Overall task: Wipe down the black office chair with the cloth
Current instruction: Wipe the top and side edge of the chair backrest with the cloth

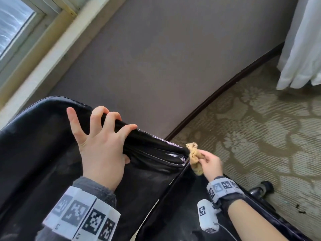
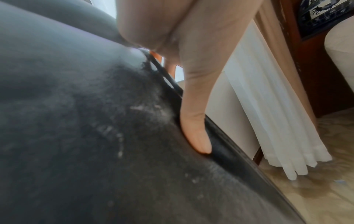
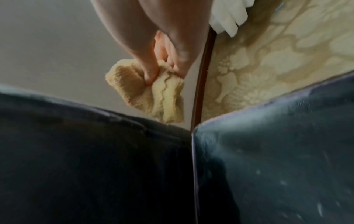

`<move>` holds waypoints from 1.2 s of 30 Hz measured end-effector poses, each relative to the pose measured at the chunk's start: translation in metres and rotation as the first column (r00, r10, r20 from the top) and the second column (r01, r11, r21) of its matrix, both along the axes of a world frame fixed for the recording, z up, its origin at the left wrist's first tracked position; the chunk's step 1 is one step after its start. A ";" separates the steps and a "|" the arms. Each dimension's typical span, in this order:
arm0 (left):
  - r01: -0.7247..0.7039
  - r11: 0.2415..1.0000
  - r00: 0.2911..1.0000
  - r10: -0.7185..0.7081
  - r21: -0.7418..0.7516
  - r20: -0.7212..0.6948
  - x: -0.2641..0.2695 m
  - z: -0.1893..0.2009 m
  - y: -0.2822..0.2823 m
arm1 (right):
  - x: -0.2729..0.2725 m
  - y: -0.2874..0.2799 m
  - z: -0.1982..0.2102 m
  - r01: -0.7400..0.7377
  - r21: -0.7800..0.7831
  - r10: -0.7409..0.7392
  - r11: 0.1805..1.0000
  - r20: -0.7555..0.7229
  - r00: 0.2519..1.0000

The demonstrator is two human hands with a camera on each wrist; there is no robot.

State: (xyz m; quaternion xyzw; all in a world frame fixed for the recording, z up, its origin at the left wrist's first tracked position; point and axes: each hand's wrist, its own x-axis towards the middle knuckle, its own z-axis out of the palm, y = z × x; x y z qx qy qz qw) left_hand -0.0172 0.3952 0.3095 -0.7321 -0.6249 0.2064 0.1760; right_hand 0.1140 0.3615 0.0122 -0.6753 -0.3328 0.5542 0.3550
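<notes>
The black office chair [image 1: 43, 153] fills the lower left of the head view, its glossy backrest top edge running to the right. My left hand [image 1: 102, 141] grips that top edge, three fingers hooked over it, the little finger spread free. In the left wrist view the thumb [image 2: 195, 121] presses on the black leather [image 2: 76, 121]. My right hand [image 1: 208, 164] pinches a bunched tan cloth [image 1: 194, 157] at the backrest's right corner. The right wrist view shows the cloth [image 3: 153, 94] held just above the chair's corner [image 3: 191, 133], blurred.
A grey wall [image 1: 165, 58] stands behind the chair, with a window frame [image 1: 43, 32] at the upper left. Patterned carpet [image 1: 260, 136] lies to the right, with a dark baseboard [image 1: 225, 87] and a white curtain [image 1: 302, 40]. A chair caster [image 1: 260, 188] shows at lower right.
</notes>
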 end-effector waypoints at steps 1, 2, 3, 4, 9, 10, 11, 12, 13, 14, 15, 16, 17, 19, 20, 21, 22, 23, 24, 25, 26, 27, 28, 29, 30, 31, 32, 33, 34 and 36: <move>0.005 1.000 1.000 -0.005 -0.002 -0.007 -0.001 0.000 0.000 | -0.010 -0.001 -0.006 -0.061 -0.013 0.061 0.998 -0.029 0.998; 0.008 1.000 1.000 -0.008 -0.004 -0.010 -0.002 0.000 0.001 | -0.018 -0.001 -0.010 -0.099 -0.019 0.098 0.995 -0.068 0.993; 0.011 1.000 1.000 -0.011 -0.006 -0.010 -0.003 0.000 0.001 | -0.026 -0.001 -0.013 -0.115 -0.013 0.113 0.993 -0.109 0.988; 0.014 1.000 1.000 -0.014 -0.006 -0.008 -0.004 0.000 0.001 | -0.031 -0.001 -0.014 -0.113 -0.012 0.111 0.993 -0.134 0.985; -0.003 1.000 1.000 0.003 0.003 0.009 -0.007 -0.001 0.002 | -0.004 -0.024 0.000 -0.094 -0.054 0.069 0.994 -0.354 0.933; -0.005 1.000 1.000 0.005 0.004 0.011 -0.007 -0.002 0.002 | 0.007 -0.026 0.003 -0.039 -0.070 0.009 0.997 -0.384 0.923; -0.008 1.000 1.000 0.008 0.003 0.014 -0.007 -0.002 0.002 | 0.017 -0.026 0.000 0.037 -0.095 -0.072 0.995 -0.400 0.914; -0.009 1.000 1.000 0.009 0.000 0.015 -0.008 -0.002 0.002 | 0.022 -0.022 -0.006 0.111 -0.128 -0.153 0.986 -0.394 0.906; -0.007 1.000 1.000 0.007 -0.001 0.016 -0.008 -0.001 0.001 | 0.024 -0.016 -0.008 0.141 -0.144 -0.187 0.980 -0.393 0.900; -0.002 1.000 1.000 0.002 0.000 0.018 -0.008 -0.002 0.001 | 0.019 -0.008 -0.010 0.122 -0.142 -0.168 0.982 -0.377 0.911; 0.002 1.000 1.000 -0.002 0.003 0.021 -0.008 -0.002 0.001 | 0.009 0.001 -0.013 0.074 -0.115 -0.111 0.991 -0.370 0.923; 0.003 1.000 1.000 -0.003 0.006 0.021 -0.009 -0.001 0.002 | -0.004 0.006 -0.011 0.006 -0.083 -0.035 0.996 -0.358 0.933; 0.003 1.000 1.000 -0.003 0.009 0.020 -0.009 -0.001 0.002 | -0.018 0.009 -0.010 -0.066 -0.056 0.043 0.996 -0.334 0.942; -0.002 1.000 1.000 0.002 0.016 0.019 -0.009 -0.001 0.002 | -0.034 0.011 -0.007 -0.130 -0.036 0.116 0.991 -0.255 0.960; -0.007 1.000 1.000 0.007 0.016 0.020 -0.010 -0.001 0.002 | -0.036 0.009 -0.003 -0.119 -0.045 0.104 0.992 -0.252 0.962; -0.013 1.000 1.000 0.013 0.015 0.023 -0.010 -0.001 0.002 | -0.036 0.003 0.002 -0.102 -0.049 0.085 0.994 -0.280 0.956; -0.019 1.000 0.999 0.019 0.016 0.029 -0.010 -0.002 0.002 | -0.032 -0.006 0.014 -0.092 -0.044 0.073 0.995 -0.316 0.946; -0.027 0.999 0.999 0.026 0.022 0.037 -0.011 -0.002 0.002 | -0.026 -0.016 0.031 -0.096 -0.018 0.082 0.995 -0.367 0.927; -0.036 0.999 0.999 0.035 0.027 0.041 -0.010 -0.003 0.002 | -0.021 -0.025 0.049 -0.135 0.026 0.134 0.990 -0.412 0.901; -0.042 0.999 0.998 0.041 0.028 0.041 -0.010 -0.003 0.002 | -0.015 -0.033 0.066 -0.172 0.070 0.185 0.983 -0.465 0.866; -0.042 0.999 0.998 0.041 0.030 0.042 -0.009 -0.003 0.001 | -0.008 -0.033 0.080 -0.161 0.108 0.194 0.981 -0.501 0.843; -0.039 0.999 0.998 0.038 0.029 0.043 -0.008 -0.003 0.001 | 0.001 -0.026 0.084 -0.094 0.126 0.146 0.988 -0.514 0.845; -0.039 0.999 0.998 0.038 0.023 0.042 -0.008 -0.003 0.001 | 0.009 -0.016 0.084 0.009 0.126 0.056 0.992 -0.502 0.863; -0.040 0.999 0.998 0.039 0.017 0.039 -0.007 -0.002 -0.001 | 0.015 -0.004 0.080 0.105 0.108 -0.045 0.989 -0.455 0.889; -0.039 0.999 0.998 0.038 0.016 0.041 -0.007 -0.002 -0.002 | 0.018 0.008 0.076 0.136 0.079 -0.092 0.988 -0.410 0.907; -0.036 0.999 0.998 0.035 0.020 0.047 -0.007 -0.002 -0.002 | 0.015 0.017 0.068 0.121 0.043 -0.093 0.992 -0.403 0.910; -0.032 0.999 0.998 0.030 0.028 0.052 -0.007 -0.002 -0.002 | 0.006 0.021 0.061 0.047 0.026 -0.034 0.999 -0.377 0.926; -0.030 0.999 0.998 0.028 0.037 0.055 -0.007 -0.002 -0.002 | -0.007 0.021 0.053 -0.076 0.032 0.082 0.997 -0.299 0.951; -0.033 0.998 0.998 0.030 0.047 0.057 -0.007 -0.003 -0.001 | -0.019 0.017 0.051 -0.184 0.034 0.187 0.982 -0.222 0.957; -0.039 0.997 0.998 0.035 0.066 0.056 -0.008 -0.004 -0.002 | -0.030 0.006 0.054 -0.270 0.064 0.274 0.961 -0.066 0.959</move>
